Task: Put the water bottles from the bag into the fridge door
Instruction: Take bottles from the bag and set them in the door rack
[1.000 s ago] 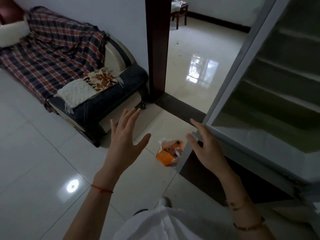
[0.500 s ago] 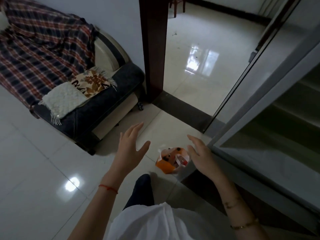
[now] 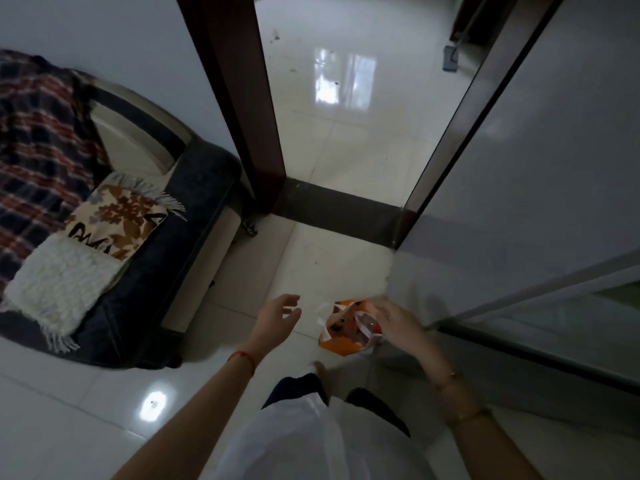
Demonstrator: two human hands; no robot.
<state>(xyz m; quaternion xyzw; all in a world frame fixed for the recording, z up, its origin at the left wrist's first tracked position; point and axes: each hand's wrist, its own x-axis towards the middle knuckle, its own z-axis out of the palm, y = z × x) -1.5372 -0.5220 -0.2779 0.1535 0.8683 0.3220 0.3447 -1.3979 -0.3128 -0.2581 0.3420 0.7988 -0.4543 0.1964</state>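
Note:
An orange bag [image 3: 341, 345] with white handles stands on the tiled floor beside the open fridge door [image 3: 540, 216]. Dark bottle tops show inside it, blurred. My right hand [image 3: 393, 320] is over the bag's right rim, fingers spread and touching a white handle; whether it grips anything I cannot tell. My left hand [image 3: 278, 315] hovers open to the left of the bag, about a hand's width away, holding nothing. The fridge door's inner shelves are mostly out of view at the right edge.
A dark sofa [image 3: 156, 271] with a plaid blanket and cushions stands at the left. A brown door frame [image 3: 242, 109] leads to another tiled room behind. My legs and white top [image 3: 311, 438] are just below the bag.
The view has tilted down and closer to the floor. Both hands have dropped toward the bag; the right hand has reached its rim, the left has come near its left side.

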